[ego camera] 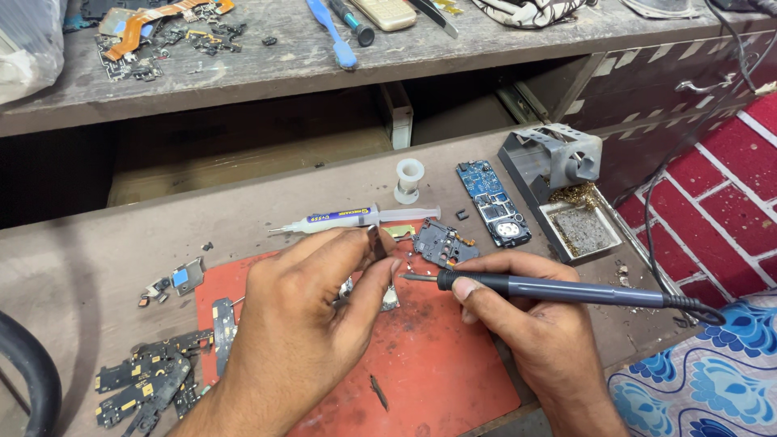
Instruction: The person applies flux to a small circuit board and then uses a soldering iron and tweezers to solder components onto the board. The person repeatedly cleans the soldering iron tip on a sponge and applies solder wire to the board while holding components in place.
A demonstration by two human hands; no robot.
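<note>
even, soft daylight fills the frame, bright and without harsh glare; the open drawer recess [243, 154] in the upper left of the frame falls into deep shadow. focus is sharp at centre, with only short, faint shadows under the hands

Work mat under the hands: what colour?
Red-orange, scuffed with dark marks, the work mat shows best in the head view.

- A blue and yellow label is seen wrapped round the clear syringe [354, 218], which is laid on the bench just beyond the red mat [437, 364] (its print is left unread).
- No package, sign or lit screen is shown elsewhere.
</note>
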